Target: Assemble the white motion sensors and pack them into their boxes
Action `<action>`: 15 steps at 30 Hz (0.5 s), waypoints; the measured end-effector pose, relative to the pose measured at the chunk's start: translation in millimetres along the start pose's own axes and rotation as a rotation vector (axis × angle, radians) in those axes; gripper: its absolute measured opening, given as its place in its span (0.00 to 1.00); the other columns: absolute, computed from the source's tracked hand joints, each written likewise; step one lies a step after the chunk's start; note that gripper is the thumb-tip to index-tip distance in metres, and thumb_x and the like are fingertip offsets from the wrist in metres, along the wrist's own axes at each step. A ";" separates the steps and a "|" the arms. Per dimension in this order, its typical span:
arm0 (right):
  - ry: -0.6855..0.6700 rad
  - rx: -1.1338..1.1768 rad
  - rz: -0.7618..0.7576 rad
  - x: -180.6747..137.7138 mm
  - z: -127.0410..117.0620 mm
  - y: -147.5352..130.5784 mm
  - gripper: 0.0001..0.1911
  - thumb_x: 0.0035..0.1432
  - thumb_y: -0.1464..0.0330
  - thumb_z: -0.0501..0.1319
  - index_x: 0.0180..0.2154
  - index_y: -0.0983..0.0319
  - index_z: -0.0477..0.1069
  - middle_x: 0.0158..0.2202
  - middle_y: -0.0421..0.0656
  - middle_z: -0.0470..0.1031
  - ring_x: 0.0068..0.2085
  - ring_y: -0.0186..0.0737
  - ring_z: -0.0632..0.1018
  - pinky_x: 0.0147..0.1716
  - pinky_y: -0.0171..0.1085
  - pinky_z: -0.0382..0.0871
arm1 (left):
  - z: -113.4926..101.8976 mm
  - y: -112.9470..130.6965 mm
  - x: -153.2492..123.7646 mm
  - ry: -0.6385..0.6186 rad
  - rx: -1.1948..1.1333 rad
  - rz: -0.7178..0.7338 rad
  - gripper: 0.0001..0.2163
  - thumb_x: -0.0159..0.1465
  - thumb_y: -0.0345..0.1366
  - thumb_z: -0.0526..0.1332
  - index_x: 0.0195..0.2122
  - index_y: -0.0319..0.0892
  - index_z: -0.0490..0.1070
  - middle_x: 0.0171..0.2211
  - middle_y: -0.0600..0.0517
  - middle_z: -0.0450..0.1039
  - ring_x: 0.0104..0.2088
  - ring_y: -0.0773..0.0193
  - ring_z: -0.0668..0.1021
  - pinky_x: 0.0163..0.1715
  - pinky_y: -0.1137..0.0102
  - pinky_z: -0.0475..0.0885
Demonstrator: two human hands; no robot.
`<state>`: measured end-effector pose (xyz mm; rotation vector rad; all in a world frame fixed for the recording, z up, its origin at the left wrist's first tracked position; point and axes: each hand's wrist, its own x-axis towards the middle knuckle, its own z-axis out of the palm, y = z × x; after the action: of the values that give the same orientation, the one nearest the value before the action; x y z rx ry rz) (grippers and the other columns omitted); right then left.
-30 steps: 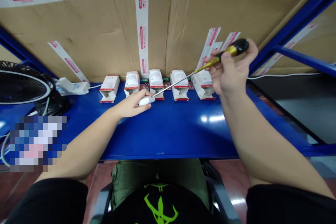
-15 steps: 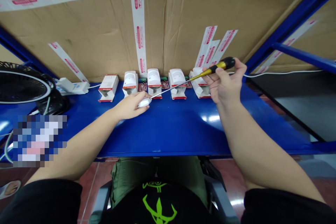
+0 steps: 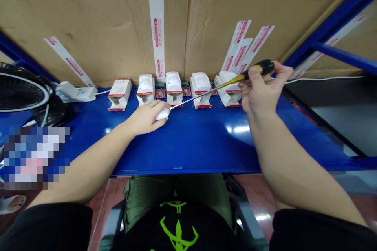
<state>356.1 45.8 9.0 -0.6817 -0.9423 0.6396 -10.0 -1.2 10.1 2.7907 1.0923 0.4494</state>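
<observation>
While screwdriver [image 3: 232,81] spans both hands [image 3: 260,91], white piece [image 3: 162,114] in the left [image 3: 147,117]

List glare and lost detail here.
Head view: bright glare on the blue tabletop beside the right forearm; head view: white piece in the left hand shows little detail; head view: box lettering too small to read; head view: pixelation covers a patch at left.

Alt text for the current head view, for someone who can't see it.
A right hand holds a screwdriver, its tip at a small white device in the left hand. Beyond, five open boxes stand in a row on a blue table.
</observation>
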 end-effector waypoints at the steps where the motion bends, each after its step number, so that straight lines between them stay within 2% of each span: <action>1: 0.031 -0.006 0.006 0.8 -0.5 -0.8 0.28 0.50 0.60 0.78 0.43 0.46 0.61 0.41 0.35 0.75 0.39 0.42 0.81 0.40 0.45 0.80 | 0.7 0.9 -0.2 0.002 0.004 0.000 0.17 0.75 0.41 0.57 0.62 0.43 0.70 0.55 0.41 0.79 0.54 0.48 0.83 0.53 0.56 0.80; 4: 0.080 0.036 0.032 3.1 -1.0 -5.5 0.23 0.51 0.60 0.73 0.41 0.49 0.61 0.41 0.36 0.76 0.42 0.45 0.83 0.42 0.47 0.80 | 2.7 3.9 -0.9 -0.003 0.025 0.000 0.17 0.75 0.40 0.57 0.62 0.43 0.70 0.54 0.42 0.79 0.53 0.48 0.84 0.51 0.56 0.81; 6: 0.040 0.055 0.046 3.9 -1.3 -8.4 0.20 0.50 0.61 0.70 0.41 0.49 0.62 0.43 0.36 0.78 0.47 0.48 0.84 0.46 0.51 0.81 | 3.6 4.9 -1.1 0.002 0.040 -0.011 0.17 0.75 0.40 0.56 0.62 0.44 0.70 0.54 0.42 0.79 0.53 0.47 0.84 0.51 0.55 0.81; 8: -0.008 0.025 0.040 3.7 -1.7 -10.3 0.22 0.48 0.62 0.71 0.42 0.47 0.64 0.46 0.36 0.79 0.50 0.49 0.84 0.49 0.54 0.81 | 4.1 4.7 -1.0 0.008 0.054 -0.025 0.18 0.75 0.40 0.57 0.63 0.44 0.69 0.54 0.42 0.79 0.54 0.47 0.84 0.52 0.54 0.81; 13: 0.048 -0.040 -0.014 1.7 -1.6 -15.8 0.26 0.46 0.58 0.79 0.39 0.46 0.65 0.41 0.35 0.77 0.41 0.45 0.82 0.44 0.50 0.82 | 4.5 1.8 -1.2 0.006 0.071 -0.033 0.19 0.74 0.40 0.57 0.64 0.44 0.69 0.55 0.42 0.79 0.54 0.47 0.84 0.52 0.54 0.82; 15: 0.033 -0.005 -0.003 1.5 -2.2 -19.9 0.23 0.47 0.57 0.78 0.38 0.47 0.66 0.42 0.35 0.78 0.44 0.46 0.83 0.45 0.52 0.82 | 4.7 1.0 -1.5 0.006 0.077 -0.024 0.19 0.74 0.40 0.58 0.65 0.44 0.70 0.55 0.42 0.79 0.53 0.47 0.84 0.52 0.54 0.82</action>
<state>362.5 34.0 23.8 -0.6933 -0.9147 0.6223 -9.0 -2.9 5.5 2.8403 1.1666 0.4221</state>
